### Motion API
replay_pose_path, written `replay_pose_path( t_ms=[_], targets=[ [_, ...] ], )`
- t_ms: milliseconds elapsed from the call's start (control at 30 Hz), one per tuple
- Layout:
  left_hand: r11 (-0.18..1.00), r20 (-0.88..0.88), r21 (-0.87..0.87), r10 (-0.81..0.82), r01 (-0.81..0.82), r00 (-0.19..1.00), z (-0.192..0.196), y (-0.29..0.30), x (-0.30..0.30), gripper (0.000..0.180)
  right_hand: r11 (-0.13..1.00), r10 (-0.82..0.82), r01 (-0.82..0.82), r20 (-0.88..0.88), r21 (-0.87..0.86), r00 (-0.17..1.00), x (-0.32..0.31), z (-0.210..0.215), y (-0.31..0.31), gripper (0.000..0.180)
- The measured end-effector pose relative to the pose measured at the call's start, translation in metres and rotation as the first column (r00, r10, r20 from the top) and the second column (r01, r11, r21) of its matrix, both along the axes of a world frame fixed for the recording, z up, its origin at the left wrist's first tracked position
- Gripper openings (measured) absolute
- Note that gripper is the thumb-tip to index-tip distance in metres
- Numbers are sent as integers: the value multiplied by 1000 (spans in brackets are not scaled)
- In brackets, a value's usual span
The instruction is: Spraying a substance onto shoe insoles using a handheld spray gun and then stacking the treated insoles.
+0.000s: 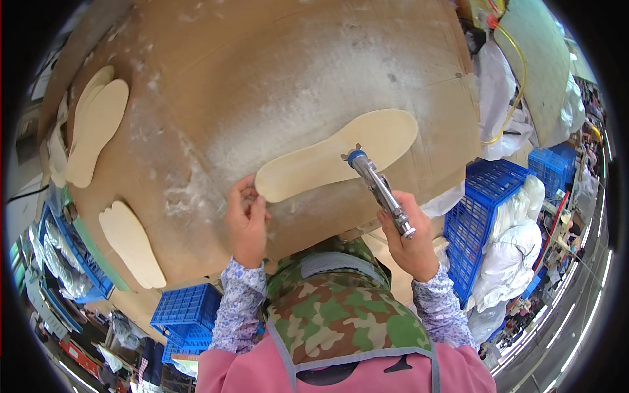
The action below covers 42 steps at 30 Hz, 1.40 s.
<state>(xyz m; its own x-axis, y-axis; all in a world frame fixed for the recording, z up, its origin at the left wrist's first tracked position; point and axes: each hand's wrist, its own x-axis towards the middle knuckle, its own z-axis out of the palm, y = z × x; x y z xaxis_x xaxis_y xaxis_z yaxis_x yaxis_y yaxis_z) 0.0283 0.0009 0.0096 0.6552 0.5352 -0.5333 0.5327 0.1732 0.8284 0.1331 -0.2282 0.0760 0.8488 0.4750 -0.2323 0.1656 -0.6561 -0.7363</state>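
Observation:
A cream insole (pixel 314 158) lies slantwise over the cardboard-covered table, its narrow heel end toward me on the left. My left hand (pixel 247 219) pinches that heel end between thumb and fingers. In my right hand (pixel 413 239) is a metal spray gun (pixel 380 187) with a blue ring near its nozzle. The fingers wrap round its body, and the nozzle points over the middle of the insole. Whether the trigger is pressed I cannot see.
A stack of insoles (pixel 98 131) lies at the far left, with more insoles (pixel 131 245) nearer me. White residue coats the cardboard (pixel 262 131). Blue crates (pixel 468 223) with white bags (pixel 514 259) stand at the right; another blue crate (pixel 187 308) is lower left. A yellow hose (pixel 523 78) hangs far right.

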Motion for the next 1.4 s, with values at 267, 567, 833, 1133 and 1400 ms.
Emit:
replay_pose_path(
  t_ms=[267, 567, 833, 1133, 1400],
  targets=[
    [998, -21, 22, 57, -56, 998, -1, -7, 4, 32, 995, -102, 103, 47, -13, 994, 25, -2, -29, 23],
    [995, -7, 64, 78, -78, 997, -1, -12, 5, 30, 957, -285, 285, 3, -52, 958, 34, -4, -59, 26],
    [997, 12, 72, 29, -30, 999, 2, -7, 1, 31, 953, -296, 293, -33, -74, 954, 6, -1, -57, 26],
    [1000, 42, 22, -1, 0, 999, 2, 3, -14, 39, 982, -182, 178, -80, -58, 980, -31, 1, -31, 32],
    [996, 65, -71, -50, 55, 997, 5, 10, -17, 43, 994, -105, 104, -61, -13, 993, -60, 1, 3, 22]
  ],
)
